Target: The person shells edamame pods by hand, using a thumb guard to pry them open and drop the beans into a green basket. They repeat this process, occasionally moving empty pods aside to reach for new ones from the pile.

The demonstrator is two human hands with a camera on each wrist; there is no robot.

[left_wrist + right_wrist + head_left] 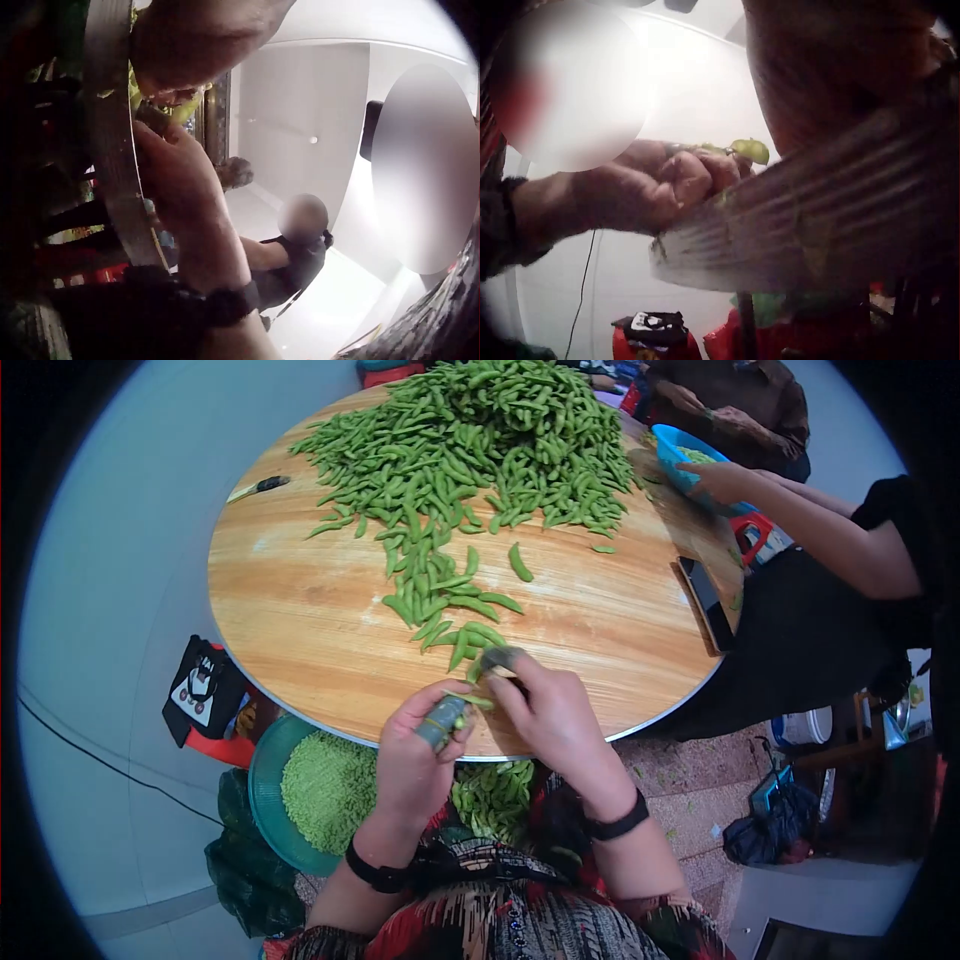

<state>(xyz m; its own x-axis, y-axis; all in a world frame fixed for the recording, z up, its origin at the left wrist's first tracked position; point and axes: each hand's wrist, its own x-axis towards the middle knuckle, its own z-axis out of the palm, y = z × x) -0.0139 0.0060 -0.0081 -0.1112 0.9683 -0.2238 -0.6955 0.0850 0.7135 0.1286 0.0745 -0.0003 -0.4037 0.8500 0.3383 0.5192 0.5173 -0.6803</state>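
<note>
"What's the left hand (pixel 410 755) doing?"

"Its fingers are curled in, pinching a green pod (pixel 470 700) over the near edge of the table (pixel 620 620). A grey-green wrapping (pixel 440 722) with a yellow band shows at those fingers."

"And the right hand (pixel 550 710)?"

"Just beside it, fingers bent. A dark piece (pixel 500 658) sits at the fingertips; whether it's gripped or worn, I can't tell."

"Where's everything else?"

"Loose pods (pixel 430 565) trail across the table from a big heap (pixel 500 440) at its far side down to the right hand."

"Anything lower down?"

"Yes, at the left, below the table's near edge: a teal basket (pixel 264 800) with pale green shelled beans (pixel 330 790) in it."
</note>
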